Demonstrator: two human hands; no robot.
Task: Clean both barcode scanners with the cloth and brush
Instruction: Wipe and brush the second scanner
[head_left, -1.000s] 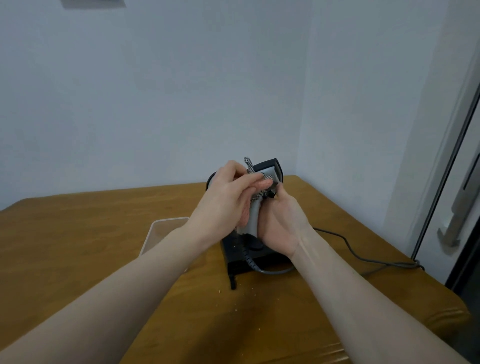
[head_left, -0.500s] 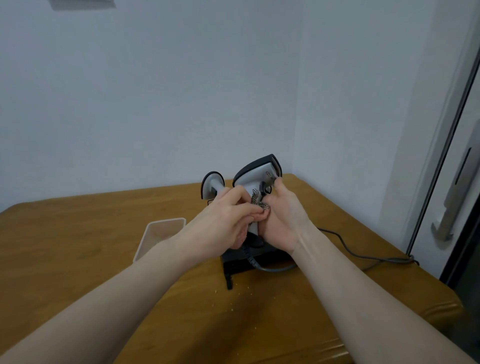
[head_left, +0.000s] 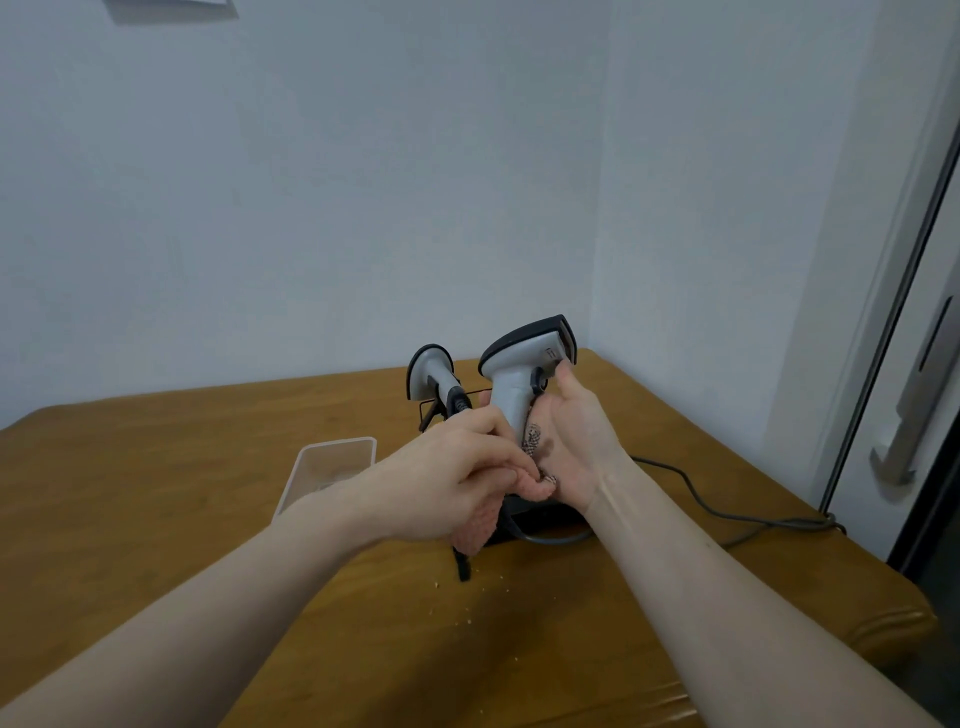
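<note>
A grey barcode scanner (head_left: 511, 371) with a black head stands upright near the table's far side. My right hand (head_left: 576, 441) holds its handle from the right, thumb up beside the trigger. My left hand (head_left: 457, 478) pinches a black-and-white checked cloth (head_left: 533, 439) against the lower part of the handle; most of the cloth is hidden between my hands. A second grey scanner (head_left: 434, 376) sits just behind and to the left on a black wire stand. No brush is visible.
A clear plastic tray (head_left: 332, 467) lies left of my hands. A grey cable (head_left: 727, 512) runs from the black base (head_left: 540, 519) to the table's right edge. Small crumbs (head_left: 467, 597) dot the wooden table (head_left: 156, 493). Walls close off the far corner.
My left hand slid the cloth from the scanner's head down to the lower handle. The head is now uncovered, and the second scanner shows behind it.
</note>
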